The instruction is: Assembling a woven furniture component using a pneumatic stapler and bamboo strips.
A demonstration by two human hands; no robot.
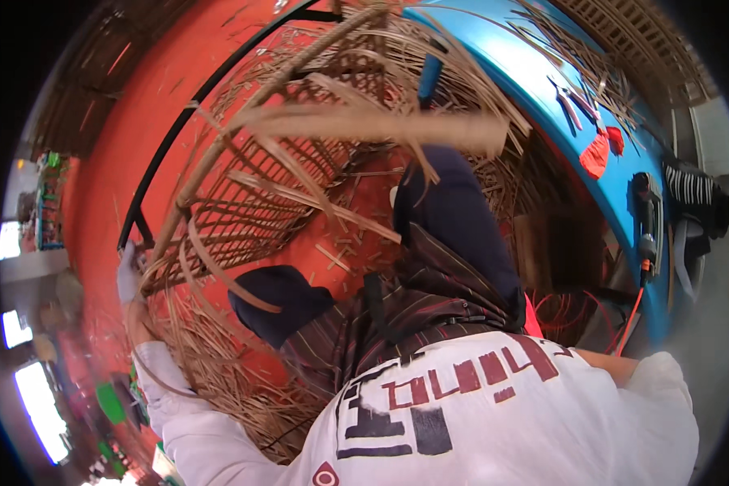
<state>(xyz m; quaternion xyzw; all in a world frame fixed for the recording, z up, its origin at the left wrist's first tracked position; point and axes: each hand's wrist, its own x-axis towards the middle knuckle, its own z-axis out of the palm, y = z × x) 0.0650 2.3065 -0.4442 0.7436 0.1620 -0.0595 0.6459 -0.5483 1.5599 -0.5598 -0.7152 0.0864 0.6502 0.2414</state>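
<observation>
A woven rattan frame (255,198) with an open lattice stands tilted in front of my knees, its thick rim running up to the top of the view. My left hand (128,274), in a pale glove, closes on the lower left corner of that rim, beside the end of a black tube frame (170,134). Loose rattan strips hang from the lattice, and one broad strip (381,128) crosses it, blurred by motion. My right forearm (611,364) shows only in part at the shirt's edge; the hand itself is out of view.
On the right stands a blue table (510,49) with pliers (571,101), a red cloth-like piece (595,155), a power tool (646,215) and rattan strips. An orange cord (630,324) hangs from the tool. Cut strips (219,356) litter the red floor (121,178).
</observation>
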